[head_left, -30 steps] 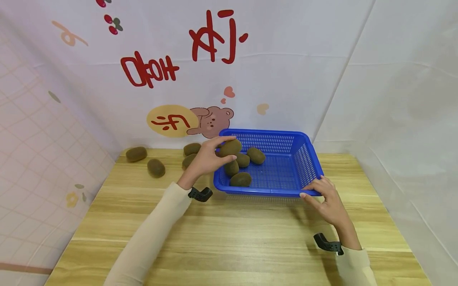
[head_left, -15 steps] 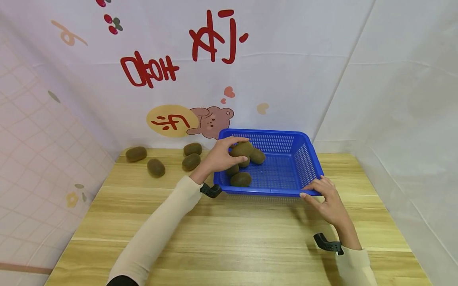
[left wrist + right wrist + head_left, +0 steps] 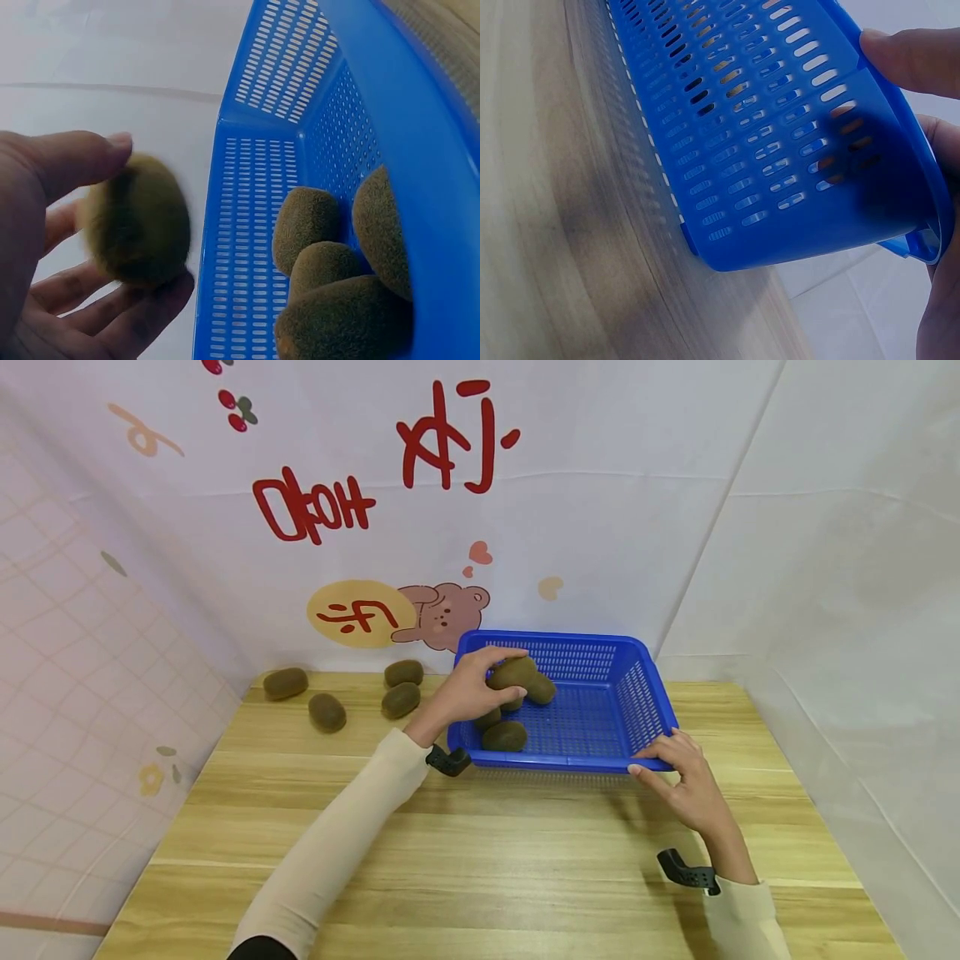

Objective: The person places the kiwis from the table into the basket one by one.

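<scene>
My left hand holds a brown fuzzy kiwi between thumb and fingers, over the left part of a blue plastic basket. In the left wrist view this kiwi is slightly blurred, with the thumb on one side and fingers on the other. Several kiwis lie in the basket's left half, one at the front and another farther back; the hand and held kiwi partly hide others. My right hand grips the basket's front right corner, thumb outside the rim and fingers inside.
Left of the basket on the wooden table, two kiwis lie close together, one kiwi in front of the other. Farther left are two more, a nearer kiwi and a kiwi by the printed white backdrop.
My left hand has moved right with its kiwi, from the basket's left rim farther over the inside, slowing in the last half second. The right hand and basket have stayed put.
</scene>
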Demonstrator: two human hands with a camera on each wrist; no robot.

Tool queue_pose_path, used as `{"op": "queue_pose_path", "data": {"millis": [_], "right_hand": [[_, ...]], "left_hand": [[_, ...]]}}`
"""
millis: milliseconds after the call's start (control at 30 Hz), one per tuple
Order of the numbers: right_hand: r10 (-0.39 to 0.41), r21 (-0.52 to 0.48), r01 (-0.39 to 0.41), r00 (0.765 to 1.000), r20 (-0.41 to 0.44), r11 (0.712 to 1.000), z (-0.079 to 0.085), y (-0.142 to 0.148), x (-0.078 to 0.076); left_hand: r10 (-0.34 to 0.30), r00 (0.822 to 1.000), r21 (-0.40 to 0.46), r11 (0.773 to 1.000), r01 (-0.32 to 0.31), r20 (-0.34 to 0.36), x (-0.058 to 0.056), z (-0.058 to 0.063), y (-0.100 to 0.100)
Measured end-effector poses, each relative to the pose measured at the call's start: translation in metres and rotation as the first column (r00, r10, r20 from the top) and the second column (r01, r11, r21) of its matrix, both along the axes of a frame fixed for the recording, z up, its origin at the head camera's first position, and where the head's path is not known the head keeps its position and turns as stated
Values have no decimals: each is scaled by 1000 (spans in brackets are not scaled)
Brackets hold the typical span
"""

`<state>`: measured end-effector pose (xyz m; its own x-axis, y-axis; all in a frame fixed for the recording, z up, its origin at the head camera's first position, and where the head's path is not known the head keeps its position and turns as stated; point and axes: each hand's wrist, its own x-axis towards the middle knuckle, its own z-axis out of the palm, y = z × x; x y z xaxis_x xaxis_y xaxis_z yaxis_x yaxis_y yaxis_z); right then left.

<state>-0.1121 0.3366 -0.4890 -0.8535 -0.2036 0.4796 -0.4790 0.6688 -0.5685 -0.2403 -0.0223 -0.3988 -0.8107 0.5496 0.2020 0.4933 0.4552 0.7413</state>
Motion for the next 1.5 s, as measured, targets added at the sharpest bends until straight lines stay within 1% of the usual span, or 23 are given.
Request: {"op": "queue_pose_path", "data": {"millis": [133,267,367,433,600,733,867,967,1067,1167,1267,1333,1400,1500], "right_hand": [[5,2,-5,1000,-11,1000,-1,0,0],[5,3,-5,1000,-13,1000,-2,0,0],[3,0,-3,1000,-10,1000,-4,0,1],[2,-1,-2,1000,-8,1000,-5,0,2],[-2,-2,2,1000,-9,1000,-8,2,3],[-1,0,1,1000,-14,1000,-9,2,2],[0,3,0,1000,-19,1000,-8,3,2],[1,2,-1,1000,-18,1000,-8,3,3],[2,-1,-2,1000,-12,1000,-7,2,3],[0,-5,0,1000,-5,1000,-6,1,3],[-3,-7,3,1000,0,1000,-5,1,3],[-5,-6,6,1000,4,1000,-4,0,3],[-7,-4,7,1000,7,1000,-3,-1,3],[-8,-5,8,1000,7,1000,-2,-2,3]], "left_hand": [[8,1000,33,999,-8,14,2,0,-4],[26,1000,55,998,-26,7,4,2,-8],[41,999,51,998,-42,10,7,3,-12],[55,999,27,998,-55,1,8,2,-14],[106,993,-59,992,-109,-59,11,2,-21],[137,985,-79,986,-146,-105,13,1,-29],[160,969,-97,979,-180,-187,15,-1,-39],[187,951,-128,966,-223,-246,15,-3,-46],[218,934,-165,948,-271,-282,13,-4,-55],[240,921,-180,935,-304,-306,11,-6,-65],[257,913,-185,927,-325,-318,8,-10,-75],[273,907,-195,918,-346,-321,7,-12,-82],[298,900,-213,903,-374,-318,6,-15,-89],[337,886,-262,867,-424,-319,4,-21,-99]]}}
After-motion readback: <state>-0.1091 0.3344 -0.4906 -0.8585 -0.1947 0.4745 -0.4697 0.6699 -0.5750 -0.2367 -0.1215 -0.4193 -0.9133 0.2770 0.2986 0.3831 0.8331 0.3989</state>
